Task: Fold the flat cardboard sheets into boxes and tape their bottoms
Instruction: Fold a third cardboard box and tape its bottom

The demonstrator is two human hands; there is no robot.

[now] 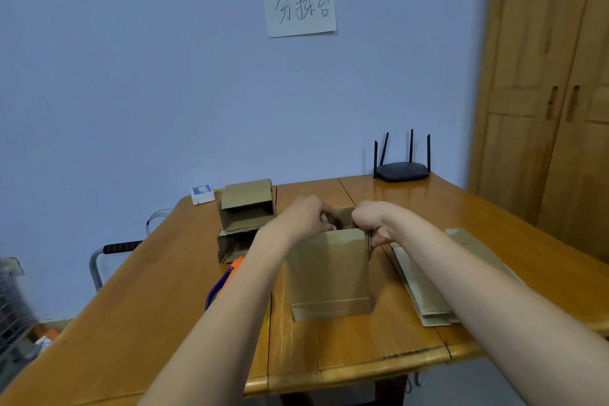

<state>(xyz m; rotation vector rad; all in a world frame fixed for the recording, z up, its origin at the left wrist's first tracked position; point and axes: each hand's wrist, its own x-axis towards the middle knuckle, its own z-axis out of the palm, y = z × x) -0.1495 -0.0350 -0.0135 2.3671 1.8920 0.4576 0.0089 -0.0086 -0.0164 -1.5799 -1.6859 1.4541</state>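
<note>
A brown cardboard box (pixel 329 273) stands upright near the middle of the wooden worktop (pixel 148 290), its open top facing up and its near wall facing the camera, with a crease line running across that wall close to the bottom. Both hands are at the box's upper rim. The left hand (pixel 304 217) is curled over the rim's left corner, fingers bent down into the opening and gripping the cardboard there. The right hand (pixel 372 221) is clenched on the rim's right corner, pinching the top edge of the right wall between thumb and fingers. Both forearms reach in from the bottom of the view. To the right of the box, partly under the right forearm, a stack of flat cardboard sheets (pixel 425 290) lies on the worktop, just beside the box but not touching it as far as can be seen. To the left and farther back, two folded boxes (pixel 245 214) sit one on top of the other, their open sides facing the camera. In front of them, an orange and blue tape dispenser (pixel 227 275) lies partly hidden by the left forearm. A small white device (pixel 202 194) rests at the worktop's far left edge, and a black router (pixel 402 170) with four upright antennas stands at the far right. A paper sign (pixel 300 8) with handwritten characters is taped to the blue wall, and a wooden wardrobe (pixel 543 92) fills the right side.
</note>
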